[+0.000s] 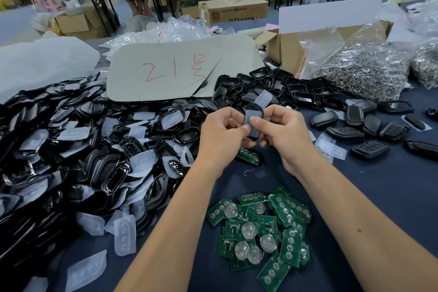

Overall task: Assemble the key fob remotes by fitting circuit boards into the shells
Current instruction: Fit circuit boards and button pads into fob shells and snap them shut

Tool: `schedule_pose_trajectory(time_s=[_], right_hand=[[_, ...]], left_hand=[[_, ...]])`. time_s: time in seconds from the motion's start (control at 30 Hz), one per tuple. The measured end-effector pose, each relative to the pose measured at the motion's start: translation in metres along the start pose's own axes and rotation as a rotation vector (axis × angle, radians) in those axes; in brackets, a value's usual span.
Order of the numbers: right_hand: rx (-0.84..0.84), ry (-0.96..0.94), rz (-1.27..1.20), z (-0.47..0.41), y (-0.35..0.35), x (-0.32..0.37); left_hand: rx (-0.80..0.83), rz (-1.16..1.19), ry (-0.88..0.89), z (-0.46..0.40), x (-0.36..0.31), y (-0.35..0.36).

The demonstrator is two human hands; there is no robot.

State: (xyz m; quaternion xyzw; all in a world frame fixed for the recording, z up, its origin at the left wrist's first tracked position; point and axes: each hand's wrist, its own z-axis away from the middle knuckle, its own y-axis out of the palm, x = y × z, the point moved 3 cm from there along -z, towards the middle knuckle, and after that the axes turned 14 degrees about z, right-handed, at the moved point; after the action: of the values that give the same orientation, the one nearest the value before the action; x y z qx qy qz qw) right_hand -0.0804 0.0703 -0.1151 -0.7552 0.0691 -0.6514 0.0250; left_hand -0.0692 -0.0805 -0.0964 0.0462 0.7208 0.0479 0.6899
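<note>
Lying nearest, by the table's near edge, is a heap of green boards, roughly twenty; an exact count is not possible because they overlap. About five show round coin cells. One more board lies apart, just below the hands.

Above mid-table, both hands work one shell. The left hand pinches its lower left edge between thumb and forefinger. The right hand grips the right side, thumb pressed across the translucent pad that projects from the shell's top. No board is visible in the shell.

Step in hand, as judged: seating the rubber button pad into the shell front, ahead of board fitting. The next move calls for pressing the pad flush, then freeing one hand to pick a board, most readily the single one below, and aligning its contacts with the pad domes.

Along the left edge lies a large pile of black shells and loose pads, far too many to count. Toward the right edge lie about ten closed black fobs, spaced apart.

Farther back lies one grey card marked in red, with more shell frames beside it. At the far right stand one cardboard box and bags of metal rings; two are visible.
</note>
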Motion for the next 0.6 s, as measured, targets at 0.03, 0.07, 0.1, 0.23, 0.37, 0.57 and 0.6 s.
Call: schedule_pose_trajectory(time_s=[0.03, 0.07, 0.1, 0.23, 0.37, 0.57, 0.6], right_hand=[[0.001, 0.011, -0.018, 0.0, 0.0, 0.001], [-0.005, 0.021, -0.032, 0.0, 0.0, 0.002], [-0.021, 0.026, -0.034, 0.001, 0.0, 0.002], [-0.11, -0.003, 0.121, 0.001, 0.001, -0.003], [-0.202, -0.06, 0.201, 0.003, 0.0, 0.001], [-0.153, -0.077, 0.262, 0.01, 0.008, 0.01], [-0.107, -0.062, 0.222, 0.011, 0.013, 0.011]], left_hand=[[-0.001, -0.001, 0.006, 0.0, 0.0, 0.0], [-0.002, -0.002, 0.012, 0.0, 0.0, 0.0], [-0.002, -0.009, 0.019, 0.001, 0.0, 0.0], [-0.003, -0.042, 0.033, 0.003, 0.001, 0.001], [-0.059, -0.032, 0.08, 0.004, -0.005, -0.001], [-0.186, -0.737, 0.585, 0.014, -0.024, 0.002], [-0.165, -0.791, 0.629, 0.016, -0.025, 0.005]])
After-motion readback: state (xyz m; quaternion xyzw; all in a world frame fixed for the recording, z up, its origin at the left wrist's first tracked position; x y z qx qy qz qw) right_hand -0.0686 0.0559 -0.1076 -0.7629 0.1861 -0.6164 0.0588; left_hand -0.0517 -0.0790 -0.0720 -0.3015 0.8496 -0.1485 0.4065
